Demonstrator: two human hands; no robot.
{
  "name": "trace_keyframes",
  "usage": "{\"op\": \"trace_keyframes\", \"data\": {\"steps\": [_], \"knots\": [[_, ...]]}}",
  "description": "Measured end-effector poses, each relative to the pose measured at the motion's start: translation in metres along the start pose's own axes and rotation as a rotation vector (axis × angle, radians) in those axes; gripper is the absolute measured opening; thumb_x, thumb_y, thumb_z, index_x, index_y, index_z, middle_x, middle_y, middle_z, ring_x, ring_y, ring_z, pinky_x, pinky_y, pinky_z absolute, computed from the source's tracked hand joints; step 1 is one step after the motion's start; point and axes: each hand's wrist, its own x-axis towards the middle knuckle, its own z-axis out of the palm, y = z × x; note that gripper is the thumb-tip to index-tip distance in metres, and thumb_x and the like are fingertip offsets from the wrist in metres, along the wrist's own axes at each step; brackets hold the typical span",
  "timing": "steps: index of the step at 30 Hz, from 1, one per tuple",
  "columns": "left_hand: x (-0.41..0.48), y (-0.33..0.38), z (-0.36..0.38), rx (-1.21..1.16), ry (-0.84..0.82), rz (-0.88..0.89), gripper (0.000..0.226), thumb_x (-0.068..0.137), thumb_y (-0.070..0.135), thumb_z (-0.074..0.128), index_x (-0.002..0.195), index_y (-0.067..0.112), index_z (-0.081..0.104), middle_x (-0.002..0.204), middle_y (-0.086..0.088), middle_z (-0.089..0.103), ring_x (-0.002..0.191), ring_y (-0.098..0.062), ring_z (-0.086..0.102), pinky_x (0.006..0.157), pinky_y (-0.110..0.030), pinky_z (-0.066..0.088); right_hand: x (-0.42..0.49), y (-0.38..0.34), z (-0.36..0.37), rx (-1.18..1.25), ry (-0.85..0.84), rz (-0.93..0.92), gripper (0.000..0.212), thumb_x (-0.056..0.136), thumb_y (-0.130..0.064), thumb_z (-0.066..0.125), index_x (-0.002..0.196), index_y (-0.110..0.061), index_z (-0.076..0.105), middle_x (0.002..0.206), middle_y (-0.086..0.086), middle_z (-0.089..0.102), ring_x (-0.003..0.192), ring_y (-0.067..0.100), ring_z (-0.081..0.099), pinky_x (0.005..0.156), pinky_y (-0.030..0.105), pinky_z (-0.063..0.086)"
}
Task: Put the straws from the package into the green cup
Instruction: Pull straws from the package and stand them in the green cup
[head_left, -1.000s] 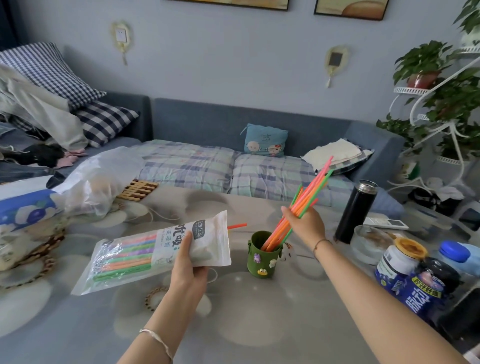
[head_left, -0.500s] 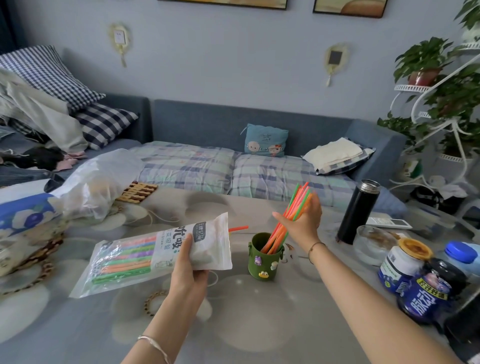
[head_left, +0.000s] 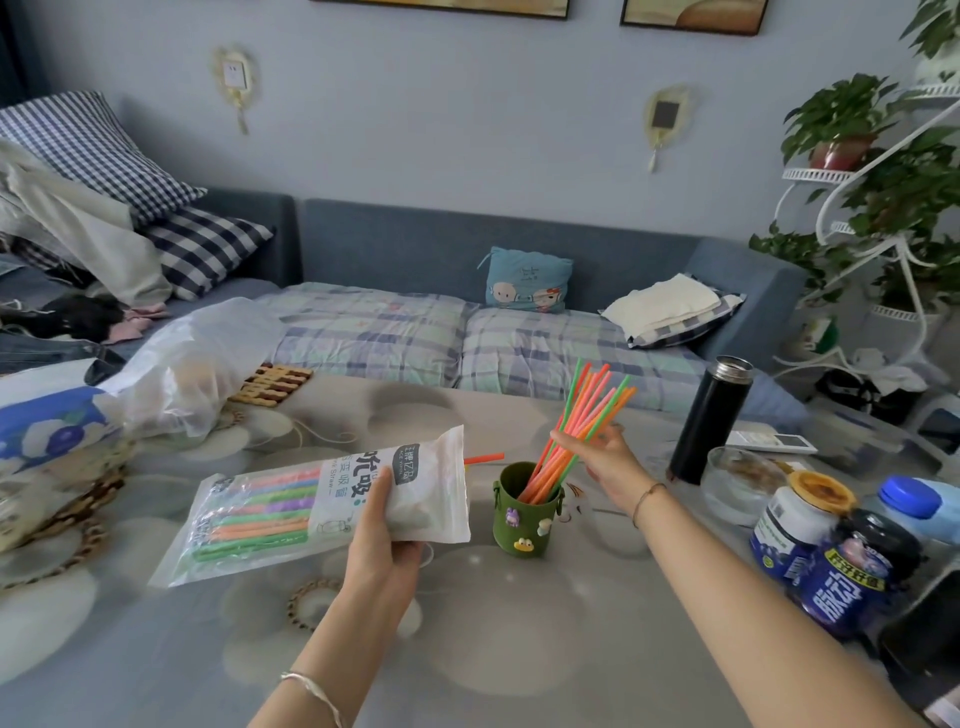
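A small green cup (head_left: 523, 527) with cartoon charms stands on the table, mid-frame. A bunch of orange, pink and green straws (head_left: 589, 408) stands in it, leaning right and fanning out at the top. My right hand (head_left: 605, 457) is just right of the cup with its fingers spread, the straws resting against them. My left hand (head_left: 387, 525) grips the straw package (head_left: 270, 512), a clear and white plastic bag held level to the left of the cup. Several coloured straws lie inside it, and one orange straw (head_left: 484, 459) pokes out of its open end.
A black thermos (head_left: 710, 421), a glass bowl (head_left: 740, 486), a white jar (head_left: 797, 525) and a dark blue bottle (head_left: 852, 577) crowd the table's right side. A crumpled plastic bag (head_left: 197, 364) and a wooden trivet (head_left: 272, 384) lie at the back left. A sofa runs behind.
My right hand lowered the bunch of straws into the green cup and opened its fingers. The left hand kept the package in the same place.
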Motion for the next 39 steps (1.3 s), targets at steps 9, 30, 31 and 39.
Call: {"op": "trace_keyframes", "data": {"steps": [9,30,31,39], "knots": [[-0.023,0.008,0.002,0.040,-0.031,0.025,0.017,0.085,0.026,0.066,0.099,0.020,0.060,0.097,0.001,0.069,0.080,-0.012,0.063,0.071,-0.031,0.045,-0.096,-0.008,0.043,0.331,0.413,-0.127,0.016,0.092,-0.024,0.056,0.090,-0.008,0.055,0.079,0.004,0.055,0.072,0.018,0.055,0.060,0.020,0.046],[-0.084,0.032,0.005,0.308,-0.119,0.356,0.027,0.079,0.021,0.074,0.104,0.017,0.064,0.099,-0.003,0.072,0.092,-0.021,0.067,0.062,-0.030,0.051,-0.166,-0.030,0.107,0.274,0.115,-0.282,0.022,0.096,-0.020,0.049,0.077,-0.010,0.050,0.052,0.003,0.046,0.042,0.012,0.037,0.043,0.023,0.032],[-0.083,0.033,0.005,0.259,-0.133,0.347,0.030,0.080,0.018,0.072,0.108,0.015,0.063,0.103,-0.004,0.071,0.096,-0.021,0.067,0.069,-0.032,0.052,-0.168,-0.032,0.104,0.251,0.085,-0.314,0.019,0.096,-0.018,0.050,0.079,-0.009,0.050,0.048,0.000,0.046,0.038,0.009,0.033,0.042,0.023,0.029],[-0.062,0.043,-0.008,-0.035,-0.068,0.151,0.047,0.082,0.022,0.071,0.125,0.011,0.057,0.122,-0.008,0.066,0.108,-0.020,0.064,0.093,-0.038,0.052,-0.169,-0.046,0.064,0.242,0.164,-0.387,0.020,0.092,-0.022,0.057,0.077,-0.011,0.051,0.044,-0.006,0.036,0.036,0.007,0.028,0.039,0.021,0.025]]}}
